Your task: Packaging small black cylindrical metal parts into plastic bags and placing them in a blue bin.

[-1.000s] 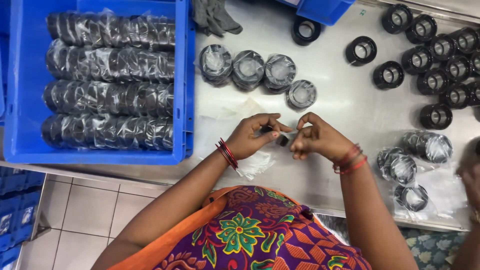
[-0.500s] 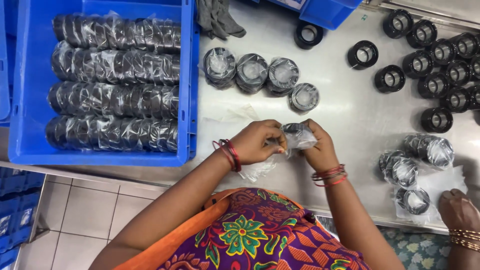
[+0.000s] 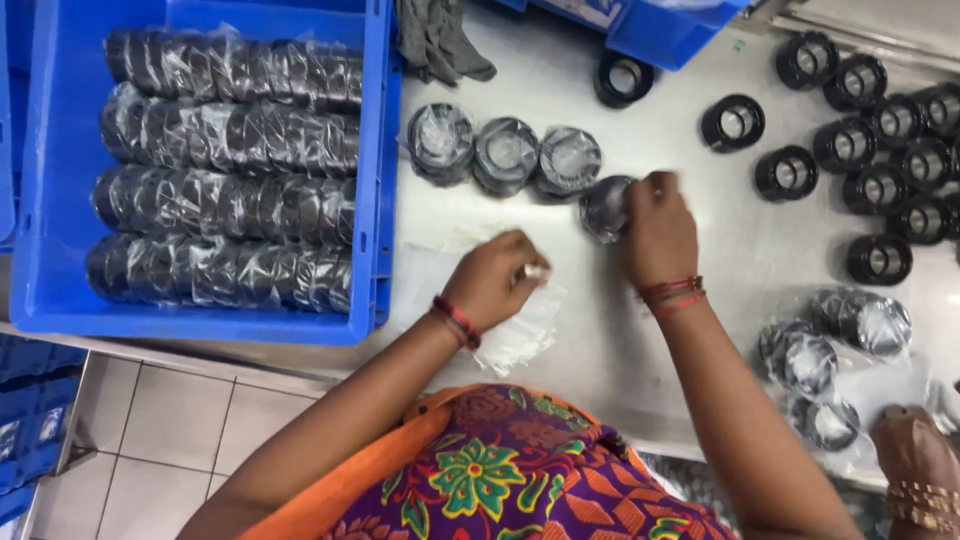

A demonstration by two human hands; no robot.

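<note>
Nearest to the person, the left hand point(image 3: 497, 275) rests on a small pile of clear plastic bags point(image 3: 520, 335) that lies flat on the grey counter point(image 3: 560, 240), close to its near edge. The fingers are curled together and pinch the top of a bag near the thumb (the exact grip is a little blurred).

A bit farther, the right hand point(image 3: 658, 228) reaches forward and closes on a wrapped black ring point(image 3: 604, 208). The fingers bend over its right side. The ring seems tilted, with its round opening facing partly up and toward the left; I cannot tell its axis more exactly because the hand covers part of it.

This ring sits at the right end of a short row of three wrapped rings point(image 3: 505, 152), which lie flat with their openings up, each one touching the next. The row runs left to right across the counter.

To the left, just beside the row, the wall of a blue crate point(image 3: 380, 180) stands at the counter's left side; inside it, wrapped rings lie in four long rolls. To the right of the right hand there is bare counter, then some bagged rings point(image 3: 840, 340) near the near edge. Farther, many bare black rings point(image 3: 870, 110) stand in the far right corner, well apart from the hands. A grey cloth point(image 3: 435, 40) lies at the far edge.
</note>
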